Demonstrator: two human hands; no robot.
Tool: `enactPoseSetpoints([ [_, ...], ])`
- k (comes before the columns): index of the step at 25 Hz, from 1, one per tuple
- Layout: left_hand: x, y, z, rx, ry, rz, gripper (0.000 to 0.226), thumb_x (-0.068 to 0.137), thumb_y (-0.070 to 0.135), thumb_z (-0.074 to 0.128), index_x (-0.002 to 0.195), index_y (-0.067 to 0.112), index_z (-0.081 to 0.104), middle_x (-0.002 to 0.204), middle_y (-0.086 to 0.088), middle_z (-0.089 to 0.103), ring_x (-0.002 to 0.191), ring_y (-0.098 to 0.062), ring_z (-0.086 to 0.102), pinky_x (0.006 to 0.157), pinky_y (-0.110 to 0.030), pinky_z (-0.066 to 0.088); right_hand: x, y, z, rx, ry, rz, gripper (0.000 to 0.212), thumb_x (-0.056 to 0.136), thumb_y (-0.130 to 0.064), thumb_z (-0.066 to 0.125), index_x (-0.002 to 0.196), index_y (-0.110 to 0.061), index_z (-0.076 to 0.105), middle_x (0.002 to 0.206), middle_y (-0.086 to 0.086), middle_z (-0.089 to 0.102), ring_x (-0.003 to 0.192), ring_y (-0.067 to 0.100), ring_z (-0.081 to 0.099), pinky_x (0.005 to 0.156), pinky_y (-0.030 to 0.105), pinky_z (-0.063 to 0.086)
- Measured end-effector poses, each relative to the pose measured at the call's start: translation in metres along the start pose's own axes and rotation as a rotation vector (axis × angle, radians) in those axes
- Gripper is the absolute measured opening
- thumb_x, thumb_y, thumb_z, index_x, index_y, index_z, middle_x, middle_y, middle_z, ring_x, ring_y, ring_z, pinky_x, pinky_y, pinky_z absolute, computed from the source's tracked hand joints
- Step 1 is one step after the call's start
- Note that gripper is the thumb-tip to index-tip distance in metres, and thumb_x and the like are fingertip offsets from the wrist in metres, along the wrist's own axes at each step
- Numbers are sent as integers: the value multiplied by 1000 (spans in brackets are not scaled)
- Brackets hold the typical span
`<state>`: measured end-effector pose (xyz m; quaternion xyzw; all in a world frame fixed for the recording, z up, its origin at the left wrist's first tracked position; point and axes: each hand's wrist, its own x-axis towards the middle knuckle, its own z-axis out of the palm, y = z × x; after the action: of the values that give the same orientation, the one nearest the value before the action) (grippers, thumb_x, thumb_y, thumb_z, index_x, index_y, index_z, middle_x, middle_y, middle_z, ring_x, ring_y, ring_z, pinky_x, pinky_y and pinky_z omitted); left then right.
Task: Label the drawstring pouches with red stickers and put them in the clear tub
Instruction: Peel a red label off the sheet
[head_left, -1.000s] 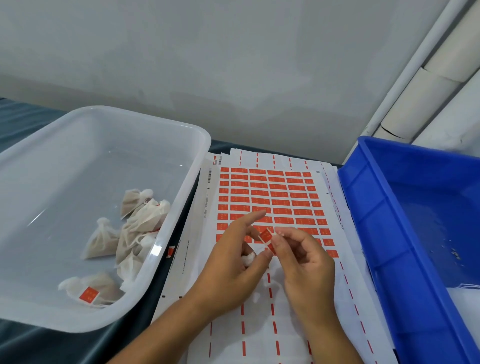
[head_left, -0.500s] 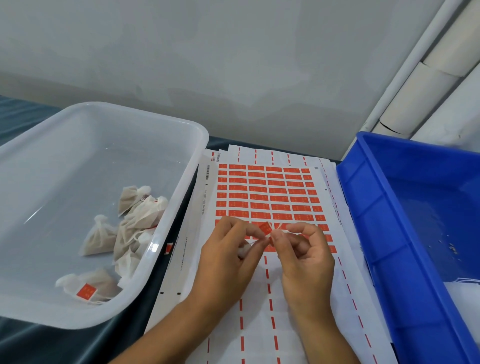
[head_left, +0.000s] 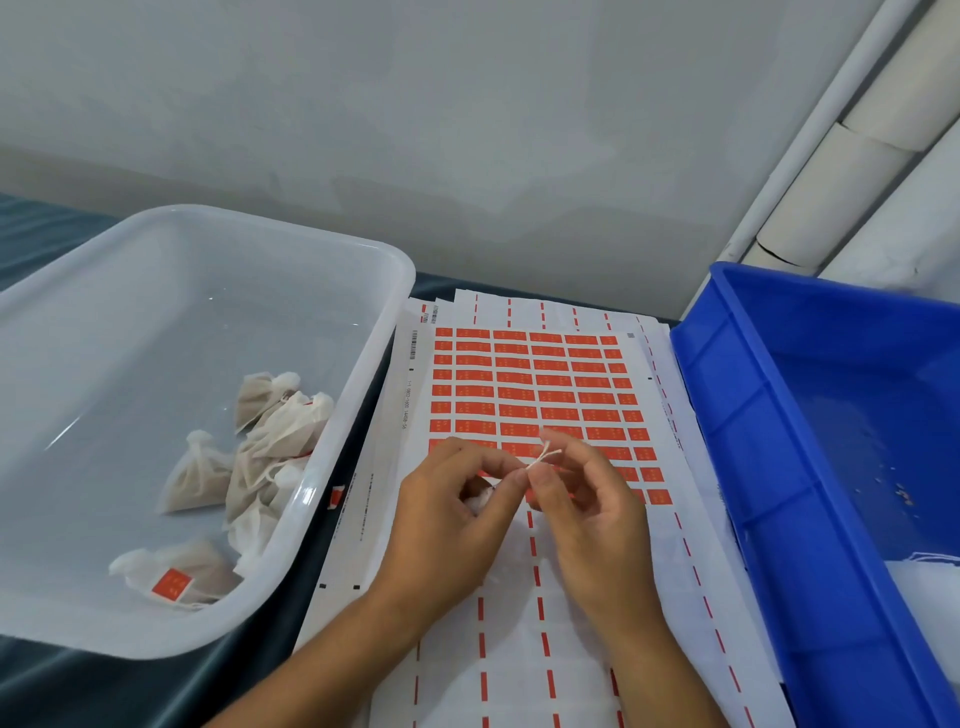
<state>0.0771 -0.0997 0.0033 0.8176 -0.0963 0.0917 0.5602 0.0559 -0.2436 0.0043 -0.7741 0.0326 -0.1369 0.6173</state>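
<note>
Between the two hands, a drawstring pouch (head_left: 480, 498) held over the sticker sheet (head_left: 535, 395).
The left hand (head_left: 447, 525) curls round the pouch; the right hand (head_left: 587, 514) pinches its string (head_left: 543, 458). Left of both, the clear tub (head_left: 358, 410) holds labelled pouches (head_left: 260, 467).

Blue bin (head_left: 810, 467) at right, white pipes (head_left: 831, 171) behind, grey wall (head_left: 415, 130)

Tub (head_left: 363, 332) left, sticker sheets (head_left: 535, 384) middle, bin (head_left: 727, 415) right.
</note>
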Motion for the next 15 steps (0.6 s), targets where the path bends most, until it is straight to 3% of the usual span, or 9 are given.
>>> enactPoseSetpoints([
  [4, 0, 1, 0, -55, -28, -35, 12, 89, 48, 65, 92, 37, 70, 95, 22, 67, 95, -7, 65, 80, -23, 58, 0, -4, 1, 22, -69, 1, 11, 93, -42, 63, 99, -48, 70, 96, -18, 74, 96, 7, 72, 73, 12, 56],
  [8, 0, 0, 0, -104, -130, -41, 7, 93, 43, 68, 98, 39, 65, 97, 20, 67, 92, -8, 66, 77, -24, 59, 0, -1, 0, 1, -4, -27, 14, 93, -43, 61, 96, -34, 71, 90, -14, 74, 91, 11, 72, 72, 14, 56],
  [11, -1, -3, 0, -40, -149, 2, 24, 88, 46, 70, 108, 43, 57, 106, 26, 61, 103, -4, 61, 80, -14, 54, -2, 0, 4, -32, 39, -66, 14, 95, -40, 58, 95, -29, 68, 87, -14, 71, 91, 11, 70, 72, 14, 55],
  [15, 1, -7, -2, 5, -196, -1, 52, 83, 65, 68, 126, 51, 44, 119, 33, 54, 115, 5, 54, 86, -9, 51, -3, -12, 10, -47, 158, -157, 6, 94, -34, 60, 96, -32, 65, 90, -20, 70, 93, 8, 69, 71, 11, 54],
])
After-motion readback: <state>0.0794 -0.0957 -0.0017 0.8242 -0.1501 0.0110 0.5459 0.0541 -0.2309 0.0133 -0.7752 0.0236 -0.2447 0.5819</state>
